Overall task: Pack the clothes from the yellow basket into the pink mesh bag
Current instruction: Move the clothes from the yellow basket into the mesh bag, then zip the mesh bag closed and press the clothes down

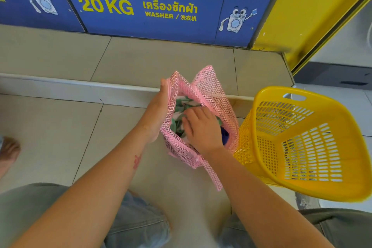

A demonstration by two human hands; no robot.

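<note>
The pink mesh bag point(209, 90) stands open on the tiled floor in the middle of the view. Inside it lie green-and-white patterned clothes point(180, 106) and a dark blue piece point(225, 135). My left hand point(159, 106) holds the bag's left rim, with the fingers hidden behind the mesh. My right hand point(201, 129) is inside the bag's mouth, fingers spread flat and pressing down on the clothes. The yellow basket point(314, 189) lies tilted on its side just right of the bag, and no clothes show inside it.
A raised tiled step point(120, 60) runs behind the bag, with blue washer panels point(151, 8) marked 20 KG above it. A yellow post point(302, 10) stands at the right. A bare foot point(9, 151) shows at the far left, and my knees are at the bottom.
</note>
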